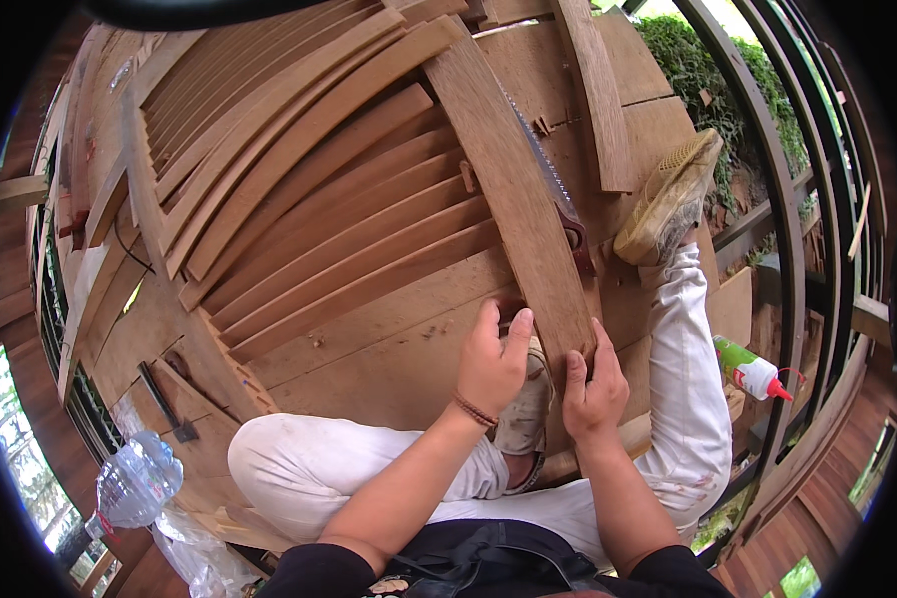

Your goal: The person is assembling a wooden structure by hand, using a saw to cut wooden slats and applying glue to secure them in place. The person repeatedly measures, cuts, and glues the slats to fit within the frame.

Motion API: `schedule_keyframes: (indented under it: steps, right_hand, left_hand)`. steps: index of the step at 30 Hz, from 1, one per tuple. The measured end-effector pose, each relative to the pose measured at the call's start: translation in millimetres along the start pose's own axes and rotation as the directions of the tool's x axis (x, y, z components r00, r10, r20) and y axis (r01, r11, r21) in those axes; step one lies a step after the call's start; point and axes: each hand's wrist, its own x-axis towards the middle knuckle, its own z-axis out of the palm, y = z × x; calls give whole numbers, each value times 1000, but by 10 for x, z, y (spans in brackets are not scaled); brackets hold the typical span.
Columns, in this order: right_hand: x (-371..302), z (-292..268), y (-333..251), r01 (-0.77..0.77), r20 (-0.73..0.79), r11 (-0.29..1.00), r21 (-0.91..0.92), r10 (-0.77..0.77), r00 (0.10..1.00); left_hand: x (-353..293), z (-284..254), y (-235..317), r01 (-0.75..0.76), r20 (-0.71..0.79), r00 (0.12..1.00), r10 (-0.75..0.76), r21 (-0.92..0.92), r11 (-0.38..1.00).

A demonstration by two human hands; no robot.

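A long flat wooden board (508,164) slants from the far middle down toward my lap. My right hand (596,389) grips its near end, thumb on top and fingers along the right edge. My left hand (493,359) is curled beside the board's left edge; a dark reddish-brown piece shows between thumb and forefinger, but I cannot make out what it is. A handsaw (574,234) lies along the board's right side, its toothed blade pointing away. Left of the board is a wooden frame (244,374) with many curved slats (359,234) in rows.
My bent legs in white trousers (693,349) flank the work. A glue bottle (752,369) with a red tip lies at right, near metal railings (792,199). A hammer (167,401) and a clear plastic jug (140,478) are at left. Another plank (596,100) lies far right.
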Motion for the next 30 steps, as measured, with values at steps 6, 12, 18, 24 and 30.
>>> schedule_keyframes:
  steps: [6,12,18,24,30]
  right_hand:
    - [-61,-27,-32,-82,14,995,-61,83,996]
    - [-58,-84,-110,-108,16,993,-53,109,994]
    - [-40,-44,-68,-100,-28,995,-24,99,995]
    - [-72,-56,-45,-96,-39,994,-43,94,995]
    - [-84,-105,-99,-103,-25,991,-81,101,995]
  left_hand:
    - [276,-273,466,-602,-84,594,800,613,511]
    - [937,-511,753,-396,-81,683,726,794,461]
    - [881,-811,897,-525,-178,692,700,541,657]
    - [674,-943,770,-499,-73,699,711,663,559]
    - [1089,-853,890,-578,243,643,726,776,252]
